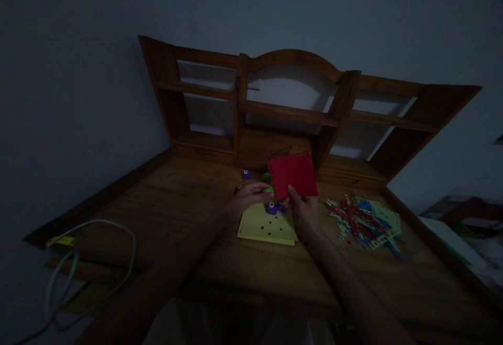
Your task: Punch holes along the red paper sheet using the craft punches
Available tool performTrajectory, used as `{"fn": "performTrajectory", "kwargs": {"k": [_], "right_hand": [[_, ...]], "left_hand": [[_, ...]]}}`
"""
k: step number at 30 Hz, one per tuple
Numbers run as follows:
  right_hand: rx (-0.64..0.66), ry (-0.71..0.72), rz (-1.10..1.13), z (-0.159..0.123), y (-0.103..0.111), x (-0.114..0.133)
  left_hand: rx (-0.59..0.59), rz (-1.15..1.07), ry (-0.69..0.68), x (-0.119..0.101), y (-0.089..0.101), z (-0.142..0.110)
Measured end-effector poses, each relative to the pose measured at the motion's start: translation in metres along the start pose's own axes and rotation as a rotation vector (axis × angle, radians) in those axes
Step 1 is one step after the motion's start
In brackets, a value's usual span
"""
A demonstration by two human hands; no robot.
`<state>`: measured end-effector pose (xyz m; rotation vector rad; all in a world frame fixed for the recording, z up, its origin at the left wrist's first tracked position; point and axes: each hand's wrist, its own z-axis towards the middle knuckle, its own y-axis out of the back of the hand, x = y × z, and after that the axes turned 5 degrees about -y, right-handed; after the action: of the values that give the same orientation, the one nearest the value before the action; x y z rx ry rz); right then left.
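My right hand [304,214] pinches a sheet of red paper [294,173] by its lower edge, thumb on the front face. Small cut-outs run along the paper's left and top edges. My left hand [249,198] is closed around a green craft punch [269,190], partly hidden by the fingers, just left of the red paper. Below the hands, a purple craft punch [271,208] sits at the top of a yellow paper stack [251,225]. Several small red paper pieces [269,223] lie scattered on the stack.
Another purple punch [245,175] and a red one [238,189] stand behind my left hand. To the right lies a pile of coloured paper strips [365,224]. A wooden shelf [288,111] borders the desk's back. A white cable [131,240] loops at the left.
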<state>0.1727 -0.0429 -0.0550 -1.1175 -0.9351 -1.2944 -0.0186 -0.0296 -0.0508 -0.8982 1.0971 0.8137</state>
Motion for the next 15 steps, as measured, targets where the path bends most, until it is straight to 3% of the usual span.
{"fn": "performTrajectory", "kwargs": {"k": [15], "right_hand": [[-0.034, 0.045, -0.017, -0.0003, -0.0023, 0.0001]], "left_hand": [[0.005, -0.014, 0.02, -0.0022, -0.0025, -0.0004]]}}
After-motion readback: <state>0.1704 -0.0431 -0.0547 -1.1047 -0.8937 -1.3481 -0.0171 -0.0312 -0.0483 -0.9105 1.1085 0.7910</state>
